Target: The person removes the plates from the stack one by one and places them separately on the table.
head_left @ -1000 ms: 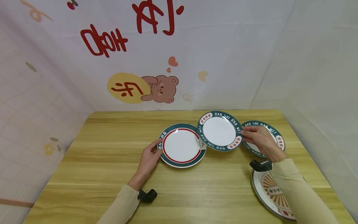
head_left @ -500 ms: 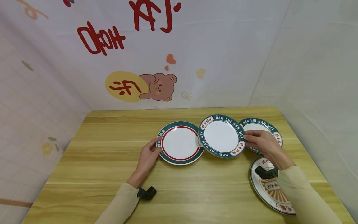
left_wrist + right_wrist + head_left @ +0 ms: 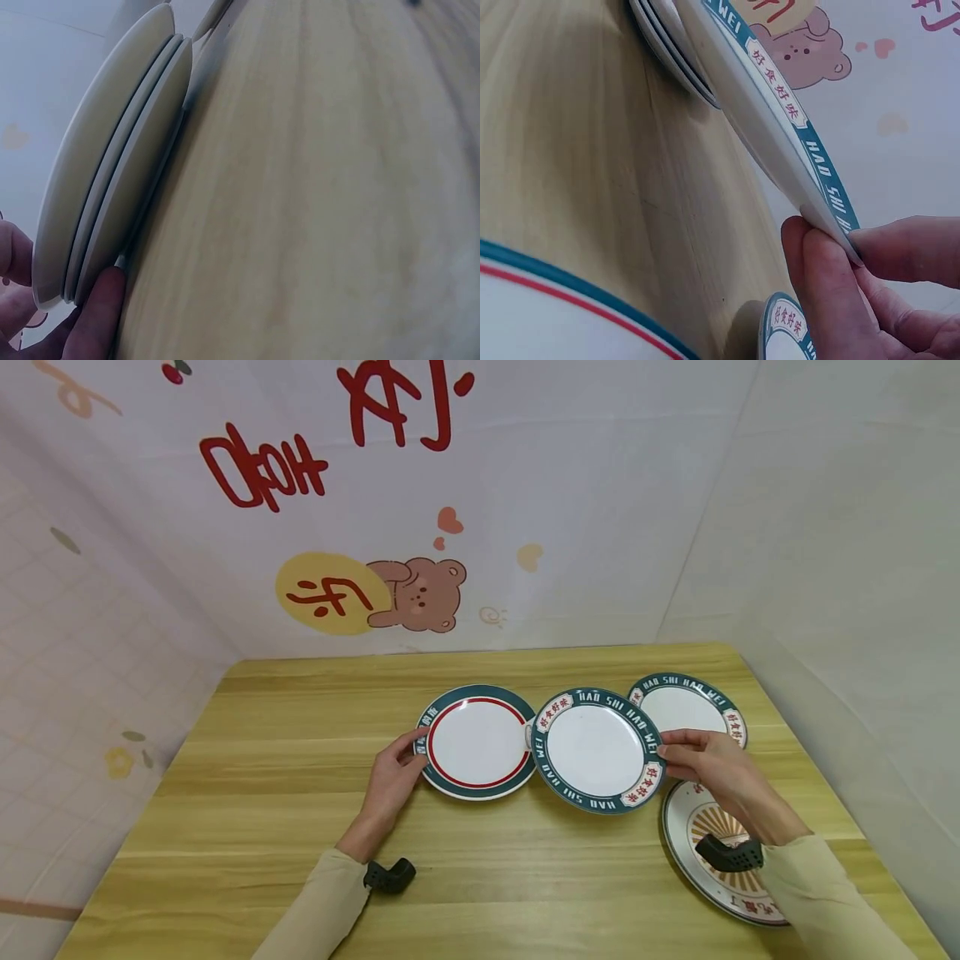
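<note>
My right hand pinches the right rim of a plate with a dark green lettered border, thumb on one face and fingers on the other. In the right wrist view this plate is tilted above the wooden table. Its left edge overlaps the stack of plates, whose top plate has a green border and a red ring. My left hand grips the stack's left rim. Several plate edges show in the left wrist view, with fingers at the upper and lower rims.
A second green-lettered plate lies at the table's back right. A larger plate with a sunburst print lies front right, partly hidden by my right wrist. The wooden table meets a printed cloth wall at the back.
My right hand has moved the held plate toward me and slightly right, off more of the stack's top. My left hand has stayed at the stack's left rim. The view has shifted slightly.
</note>
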Motion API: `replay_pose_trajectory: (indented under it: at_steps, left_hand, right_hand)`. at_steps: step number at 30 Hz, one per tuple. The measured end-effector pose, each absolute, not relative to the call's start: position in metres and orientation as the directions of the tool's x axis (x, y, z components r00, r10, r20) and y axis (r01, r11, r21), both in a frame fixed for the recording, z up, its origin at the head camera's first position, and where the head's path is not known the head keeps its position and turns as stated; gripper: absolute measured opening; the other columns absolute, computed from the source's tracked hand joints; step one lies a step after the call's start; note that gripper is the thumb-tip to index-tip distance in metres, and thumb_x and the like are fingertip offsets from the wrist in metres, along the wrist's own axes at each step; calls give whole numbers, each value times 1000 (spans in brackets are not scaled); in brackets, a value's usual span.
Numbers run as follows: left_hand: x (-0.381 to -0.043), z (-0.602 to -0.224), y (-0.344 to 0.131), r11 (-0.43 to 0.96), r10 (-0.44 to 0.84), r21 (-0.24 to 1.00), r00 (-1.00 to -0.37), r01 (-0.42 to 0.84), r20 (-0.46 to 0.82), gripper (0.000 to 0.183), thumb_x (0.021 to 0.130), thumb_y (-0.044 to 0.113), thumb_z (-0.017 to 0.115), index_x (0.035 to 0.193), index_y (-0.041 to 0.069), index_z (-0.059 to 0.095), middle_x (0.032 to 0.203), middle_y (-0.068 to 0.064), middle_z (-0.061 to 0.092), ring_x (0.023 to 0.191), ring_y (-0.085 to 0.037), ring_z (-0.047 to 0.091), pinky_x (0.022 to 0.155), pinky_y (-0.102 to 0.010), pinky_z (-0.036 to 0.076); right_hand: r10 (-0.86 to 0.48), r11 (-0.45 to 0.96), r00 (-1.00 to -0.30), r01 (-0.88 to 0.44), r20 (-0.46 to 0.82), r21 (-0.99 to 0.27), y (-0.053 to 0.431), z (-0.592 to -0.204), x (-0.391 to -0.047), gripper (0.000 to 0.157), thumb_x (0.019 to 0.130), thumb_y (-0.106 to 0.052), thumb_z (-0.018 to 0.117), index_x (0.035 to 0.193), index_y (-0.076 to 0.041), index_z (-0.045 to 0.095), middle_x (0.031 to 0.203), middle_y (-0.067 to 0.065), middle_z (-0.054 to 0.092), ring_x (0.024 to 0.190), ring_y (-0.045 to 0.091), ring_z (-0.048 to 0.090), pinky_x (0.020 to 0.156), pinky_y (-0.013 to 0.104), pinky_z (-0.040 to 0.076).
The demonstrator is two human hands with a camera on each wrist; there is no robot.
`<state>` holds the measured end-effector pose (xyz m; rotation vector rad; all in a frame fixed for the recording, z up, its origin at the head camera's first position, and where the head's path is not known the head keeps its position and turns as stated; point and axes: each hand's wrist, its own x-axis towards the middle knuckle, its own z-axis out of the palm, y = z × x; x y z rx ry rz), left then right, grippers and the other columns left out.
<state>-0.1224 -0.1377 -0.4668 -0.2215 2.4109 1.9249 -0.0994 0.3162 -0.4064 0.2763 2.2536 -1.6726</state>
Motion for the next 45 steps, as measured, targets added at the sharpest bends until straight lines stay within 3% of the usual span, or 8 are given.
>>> replay_pose_trajectory:
  at_steps: [3,13,45]
  left_hand:
    - [-122,-467,-138,195,-77,972,-990,-132,-119,47,94,-2,61,140,6,64,132,-19,63,94,-18,61,68,-17,52]
    - [-121,-465,-138,194,-78,970,-988,-149,-136,45,96,0,61,140,8,65,135,-17,61,97,-20,62,69,-18,54]
    - [-120,-465,-139,202,-72,969,-988,-146,-134,46,97,1,60,142,8,63,136,-17,60,101,-21,61,71,-17,54]
  right_hand:
    - [-53,272,-931,334,-361,-902,316,-407,-93,54,103,-15,65,141,17,45,107,4,67,90,9,70,83,26,61]
    - [-90,196,-934,323,-345,-926,316,-413,-75,45,101,-7,64,134,20,47,103,4,67,89,10,71,82,28,62]
    - [-139,315,-880,395,-453,-863,310,-427,-35,44,100,-8,65,132,19,50,104,10,68,88,18,69,77,32,63]
